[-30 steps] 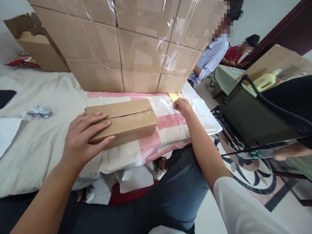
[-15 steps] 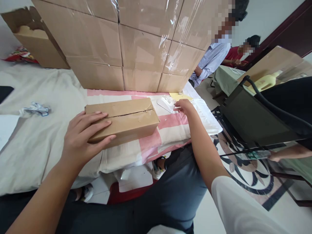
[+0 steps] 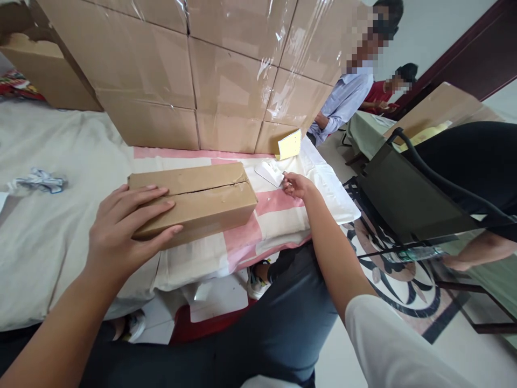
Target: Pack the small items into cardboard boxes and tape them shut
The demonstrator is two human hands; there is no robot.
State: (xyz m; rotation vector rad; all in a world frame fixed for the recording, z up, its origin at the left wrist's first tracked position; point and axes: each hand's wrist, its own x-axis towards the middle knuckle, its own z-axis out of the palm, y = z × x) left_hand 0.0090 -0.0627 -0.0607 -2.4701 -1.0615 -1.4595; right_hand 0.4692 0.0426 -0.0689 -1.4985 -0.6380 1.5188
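Observation:
A closed brown cardboard box (image 3: pixel 210 196) lies lengthwise in front of me, a narrow seam running along its top. My left hand (image 3: pixel 129 218) rests spread over the box's left end, fingers on top and thumb along the near edge. To the right of the box is a small white tape dispenser (image 3: pixel 267 171), lying on the cloth. My right hand (image 3: pixel 297 186) is at the dispenser's near right end, its fingers curled together there. What sits between those fingertips is too small to make out. Just behind the dispenser, a yellow paper pad (image 3: pixel 289 145) has its sheet standing up.
A wall of taped cartons (image 3: pixel 226 91) stands behind the box. At far left are an open carton (image 3: pixel 52 70) and a crumpled striped strip (image 3: pixel 40 180) on the cloth. A dark folding chair (image 3: pixel 407 188) and a person's hand (image 3: pixel 464 261) near a plastic bottle (image 3: pixel 420 253) are at right.
My right hand has drawn in to the dispenser's end, and its fingers have curled. The yellow sheet has risen from lying flat. My left hand stays on the box; the whole view has shifted slightly.

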